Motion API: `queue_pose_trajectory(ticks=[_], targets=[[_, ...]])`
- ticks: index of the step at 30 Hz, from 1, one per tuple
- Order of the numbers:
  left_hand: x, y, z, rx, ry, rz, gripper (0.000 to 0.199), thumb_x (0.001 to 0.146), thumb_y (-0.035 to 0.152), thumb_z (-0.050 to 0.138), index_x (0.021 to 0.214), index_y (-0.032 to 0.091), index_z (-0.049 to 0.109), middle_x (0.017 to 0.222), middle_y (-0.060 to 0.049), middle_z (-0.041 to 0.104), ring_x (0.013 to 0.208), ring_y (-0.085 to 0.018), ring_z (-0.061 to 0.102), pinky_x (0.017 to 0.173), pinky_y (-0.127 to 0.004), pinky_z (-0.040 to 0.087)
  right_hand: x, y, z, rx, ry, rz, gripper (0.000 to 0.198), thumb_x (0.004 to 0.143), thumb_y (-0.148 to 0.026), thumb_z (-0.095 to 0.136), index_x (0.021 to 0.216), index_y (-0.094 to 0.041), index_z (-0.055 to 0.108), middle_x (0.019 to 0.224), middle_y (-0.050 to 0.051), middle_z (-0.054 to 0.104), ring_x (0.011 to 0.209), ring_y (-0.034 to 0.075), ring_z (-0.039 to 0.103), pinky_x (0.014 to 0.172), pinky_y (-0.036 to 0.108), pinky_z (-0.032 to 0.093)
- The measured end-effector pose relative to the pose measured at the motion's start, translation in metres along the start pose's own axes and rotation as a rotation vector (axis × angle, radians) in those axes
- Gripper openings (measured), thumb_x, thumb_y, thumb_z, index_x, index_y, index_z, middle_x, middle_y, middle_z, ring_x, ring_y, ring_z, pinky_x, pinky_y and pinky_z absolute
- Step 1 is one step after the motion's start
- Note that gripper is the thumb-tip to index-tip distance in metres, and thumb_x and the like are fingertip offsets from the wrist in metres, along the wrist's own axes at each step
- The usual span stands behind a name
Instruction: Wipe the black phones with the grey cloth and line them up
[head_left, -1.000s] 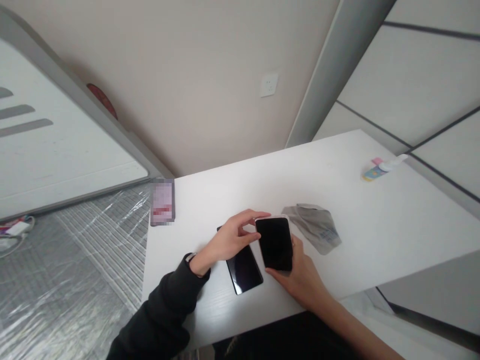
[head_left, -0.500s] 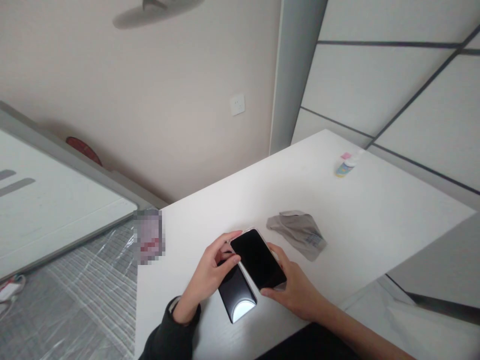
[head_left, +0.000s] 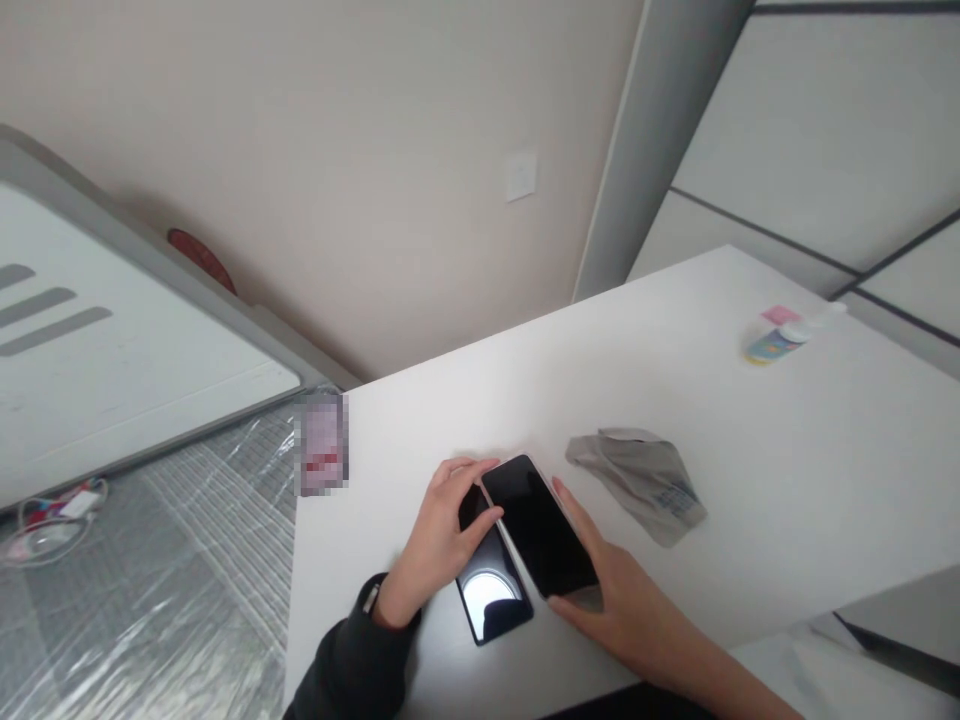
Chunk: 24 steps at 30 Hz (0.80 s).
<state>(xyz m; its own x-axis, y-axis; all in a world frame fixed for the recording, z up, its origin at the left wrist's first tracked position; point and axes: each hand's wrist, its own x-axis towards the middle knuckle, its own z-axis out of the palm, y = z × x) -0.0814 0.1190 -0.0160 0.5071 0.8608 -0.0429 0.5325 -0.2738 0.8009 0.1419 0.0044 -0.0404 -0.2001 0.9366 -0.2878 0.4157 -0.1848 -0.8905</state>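
Note:
A smartphone [head_left: 538,525] with a black screen and light edges lies tilted between my hands, face up. My left hand [head_left: 442,530] pinches around its upper left corner with thumb and fingers. Along its right side and lower corner, my right hand [head_left: 619,590] grips it, thumb at the bottom. A second smartphone [head_left: 493,585], dark and glossy with a bright reflection, lies face up on the table just to the left; my left hand covers part of its upper end. Right of the phones is a crumpled grey cloth [head_left: 641,480] with faint print.
The white table [head_left: 450,400] reaches the wall. A spray bottle [head_left: 776,340] with a pink part stands toward the far right. A blurred-out item [head_left: 322,445] sits at the left table edge, beside a plastic-wrapped mattress [head_left: 202,580] with cables [head_left: 56,525].
The view has shifted, so the table sits further right. The held phone looks lowered closer to the table, and my right hand's fingers have straightened along its side.

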Motion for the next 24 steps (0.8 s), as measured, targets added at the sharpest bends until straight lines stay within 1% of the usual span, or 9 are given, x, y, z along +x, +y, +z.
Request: queue_pose_trajectory(ticks=[2, 6, 8, 10, 12, 14, 16, 20, 24], targets=[[0.0, -0.003, 0.003, 0.022, -0.009, 0.007, 0.045, 0.093, 0.024, 0.071, 0.137, 0.026, 0.062, 0.132, -0.01, 0.067, 0.13, -0.029, 0.054, 0.115, -0.053, 0.044, -0.001, 0.009, 0.002, -0.143, 0.012, -0.103, 0.115, 0.086, -0.014, 0.066, 0.165, -0.04, -0.014, 0.173, 0.014, 0.027, 0.15, 0.035, 0.046, 0.115, 0.059, 0.048], [0.001, -0.006, 0.003, 0.143, -0.059, 0.078, 0.046, 0.096, 0.028, 0.067, 0.141, 0.023, 0.057, 0.132, -0.011, 0.068, 0.13, -0.031, 0.052, 0.117, -0.056, 0.041, 0.002, 0.023, 0.001, -0.42, 0.119, -0.235, 0.125, 0.081, -0.013, 0.078, 0.167, -0.035, -0.01, 0.146, 0.016, 0.059, 0.125, 0.037, 0.065, 0.1, 0.055, 0.059], [0.002, -0.008, 0.003, 0.196, -0.047, 0.106, 0.046, 0.096, 0.03, 0.067, 0.141, 0.022, 0.057, 0.132, -0.013, 0.065, 0.128, -0.032, 0.053, 0.115, -0.058, 0.042, 0.006, 0.026, -0.003, -0.53, 0.151, -0.269, 0.131, 0.075, -0.023, 0.09, 0.168, -0.031, -0.002, 0.131, 0.015, 0.067, 0.113, 0.038, 0.067, 0.095, 0.054, 0.06], [0.002, -0.01, 0.003, 0.237, -0.038, 0.126, 0.045, 0.095, 0.03, 0.067, 0.139, 0.022, 0.058, 0.132, -0.014, 0.061, 0.128, -0.033, 0.054, 0.113, -0.058, 0.044, 0.009, 0.026, -0.006, -0.604, 0.159, -0.313, 0.127, 0.075, -0.043, 0.092, 0.168, -0.027, 0.006, 0.125, 0.015, 0.068, 0.107, 0.038, 0.067, 0.091, 0.053, 0.061], [0.002, -0.012, 0.004, 0.256, -0.041, 0.131, 0.044, 0.094, 0.028, 0.067, 0.137, 0.02, 0.059, 0.132, -0.015, 0.059, 0.128, -0.033, 0.053, 0.112, -0.058, 0.045, 0.01, 0.025, -0.007, -0.649, 0.173, -0.358, 0.112, 0.084, -0.064, 0.077, 0.167, -0.022, 0.013, 0.123, 0.017, 0.069, 0.103, 0.038, 0.068, 0.088, 0.051, 0.06], [0.002, -0.013, 0.005, 0.265, -0.043, 0.122, 0.044, 0.093, 0.025, 0.066, 0.136, 0.019, 0.059, 0.131, -0.015, 0.06, 0.128, -0.033, 0.053, 0.112, -0.058, 0.044, 0.011, 0.024, -0.006, -0.682, 0.21, -0.383, 0.1, 0.092, -0.076, 0.055, 0.166, -0.019, 0.018, 0.121, 0.018, 0.069, 0.101, 0.037, 0.068, 0.086, 0.05, 0.059], [0.002, -0.014, 0.006, 0.277, -0.042, 0.119, 0.044, 0.092, 0.023, 0.065, 0.136, 0.018, 0.059, 0.13, -0.015, 0.06, 0.128, -0.033, 0.053, 0.112, -0.058, 0.044, 0.011, 0.022, -0.002, -0.71, 0.236, -0.396, 0.097, 0.095, -0.079, 0.042, 0.166, -0.016, 0.02, 0.117, 0.018, 0.07, 0.098, 0.035, 0.068, 0.083, 0.049, 0.058], [0.004, -0.016, 0.007, 0.351, -0.046, 0.16, 0.048, 0.096, 0.028, 0.064, 0.141, 0.015, 0.054, 0.128, -0.016, 0.061, 0.124, -0.034, 0.054, 0.107, -0.057, 0.046, 0.011, 0.017, 0.004, -0.749, 0.268, -0.411, 0.103, 0.093, -0.082, 0.039, 0.166, -0.012, 0.022, 0.105, 0.016, 0.073, 0.086, 0.033, 0.069, 0.074, 0.046, 0.056], [0.006, -0.019, 0.009, 0.443, -0.007, 0.215, 0.042, 0.1, 0.036, 0.061, 0.137, 0.017, 0.056, 0.119, -0.013, 0.064, 0.113, -0.032, 0.056, 0.097, -0.051, 0.051, 0.013, 0.005, -0.013, -0.653, 0.287, -0.457, 0.098, 0.09, -0.087, 0.037, 0.152, -0.012, 0.046, 0.102, 0.014, 0.075, 0.083, 0.029, 0.072, 0.073, 0.041, 0.059]])
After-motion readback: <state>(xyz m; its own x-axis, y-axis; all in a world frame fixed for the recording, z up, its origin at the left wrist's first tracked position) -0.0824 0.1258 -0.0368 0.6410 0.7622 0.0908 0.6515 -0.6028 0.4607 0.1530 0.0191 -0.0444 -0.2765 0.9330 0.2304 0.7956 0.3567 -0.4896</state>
